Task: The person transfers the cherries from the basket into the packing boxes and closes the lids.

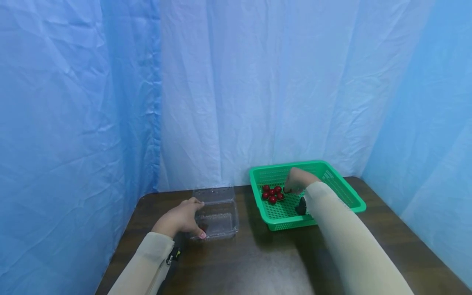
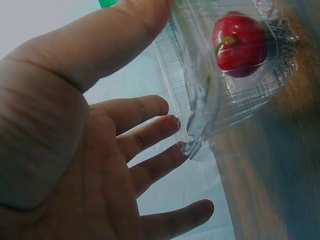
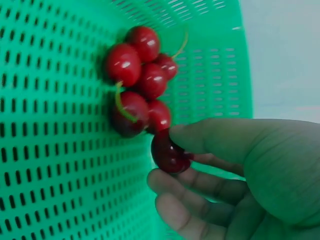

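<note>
A clear plastic box (image 1: 217, 224) with its lid (image 1: 214, 194) folded back stands on the table. My left hand (image 1: 182, 218) spans its left end, fingers fairly straight, thumb by the near edge and fingertips at the rim. Through the plastic wall shows one red cherry (image 2: 240, 46) with a green stem. Over to the right, my right hand (image 1: 299, 180) reaches into a green basket (image 1: 273, 225). Its thumb and fingers pinch a dark red cherry (image 3: 169, 152). Several other cherries (image 3: 125, 65), some with stems, lie clustered beside it on the basket's slotted floor.
The brown wooden table (image 1: 250, 266) carries both containers, the box left of the basket. Pale blue curtains (image 1: 236, 90) hang behind the table and along both sides. The basket's raised rim surrounds the right hand.
</note>
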{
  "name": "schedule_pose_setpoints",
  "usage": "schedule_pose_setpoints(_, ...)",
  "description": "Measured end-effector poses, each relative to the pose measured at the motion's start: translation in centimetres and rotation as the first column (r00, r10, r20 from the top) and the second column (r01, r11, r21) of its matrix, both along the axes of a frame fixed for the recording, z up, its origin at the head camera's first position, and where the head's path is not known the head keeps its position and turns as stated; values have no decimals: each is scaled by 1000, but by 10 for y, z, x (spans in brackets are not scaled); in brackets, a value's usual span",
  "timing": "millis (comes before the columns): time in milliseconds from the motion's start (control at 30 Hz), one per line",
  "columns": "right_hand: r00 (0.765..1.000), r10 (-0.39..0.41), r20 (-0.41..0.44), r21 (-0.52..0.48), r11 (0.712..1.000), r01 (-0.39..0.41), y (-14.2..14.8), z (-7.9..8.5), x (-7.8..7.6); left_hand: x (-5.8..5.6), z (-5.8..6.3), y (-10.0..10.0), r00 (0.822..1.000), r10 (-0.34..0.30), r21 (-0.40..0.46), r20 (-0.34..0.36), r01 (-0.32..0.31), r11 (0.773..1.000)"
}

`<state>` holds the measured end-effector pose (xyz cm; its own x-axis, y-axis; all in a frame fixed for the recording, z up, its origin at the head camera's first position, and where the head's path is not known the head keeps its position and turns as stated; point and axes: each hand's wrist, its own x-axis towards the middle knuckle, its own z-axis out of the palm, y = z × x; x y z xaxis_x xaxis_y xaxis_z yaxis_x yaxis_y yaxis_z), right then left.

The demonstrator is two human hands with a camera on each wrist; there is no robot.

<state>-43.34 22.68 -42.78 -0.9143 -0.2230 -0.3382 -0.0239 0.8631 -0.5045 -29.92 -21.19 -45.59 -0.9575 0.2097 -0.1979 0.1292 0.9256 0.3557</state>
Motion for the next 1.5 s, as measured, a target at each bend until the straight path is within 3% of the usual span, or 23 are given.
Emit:
schedule_pose_setpoints(233,997,45,-55,-40,998,-48,0,15,3,0,0,0,1000,6,4,1,-6,1000)
schedule_pose_setpoints(467,989,78,-128,-95,991,-90,-18,39,13,1,1,0,1000,0,9,2,0,1000)
schedule_pose_setpoints(733,959,155,-236,-49,984,-171,-60,67,36,3,3,0,1000,-3,19,5,3,1000)
schedule_pose_setpoints(933,927,227,-300,-12,970,-241,-100,75,53,4,5,1,1000,0,25,7,-1,1000)
schedule_pose_setpoints(1167,894,335,-296,-14,935,-355,-147,61,75,3,5,2,1000,2,23,9,-2,1000)
schedule_pose_setpoints(1333,866,419,-274,11,901,-433,-178,37,87,1,4,2,1000,3,11,13,-3,1000)
schedule_pose_setpoints(1500,852,469,-231,49,881,-472,-206,8,95,-1,3,1,1000,-18,-1,23,18,1000)
